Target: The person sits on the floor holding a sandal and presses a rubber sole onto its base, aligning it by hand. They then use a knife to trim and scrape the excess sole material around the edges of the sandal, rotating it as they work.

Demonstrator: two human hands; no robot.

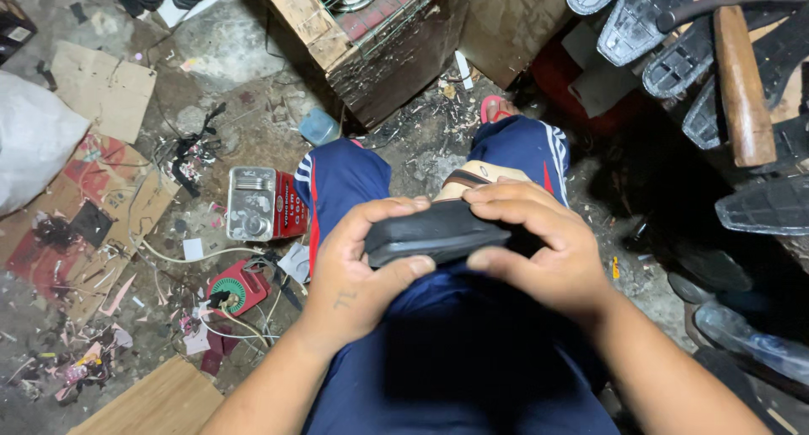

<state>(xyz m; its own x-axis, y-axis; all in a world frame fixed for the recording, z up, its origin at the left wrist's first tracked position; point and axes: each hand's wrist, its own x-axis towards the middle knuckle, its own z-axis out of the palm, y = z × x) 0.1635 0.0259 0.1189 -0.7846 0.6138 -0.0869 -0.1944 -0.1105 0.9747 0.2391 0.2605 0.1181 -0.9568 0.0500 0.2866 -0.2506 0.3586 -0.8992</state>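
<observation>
Seated above a littered floor, knees in blue track trousers; black rubber shoe sole held over the lap, near the centre; left hand pinching its left end, thumb below, fingers curled over the top edge; right hand clamped on its right end, fingers pressed along the top; tan sandal upper tucked just beyond the sole; silver-and-red tin on the floor to the left; more black soles and a wooden handle far right.
</observation>
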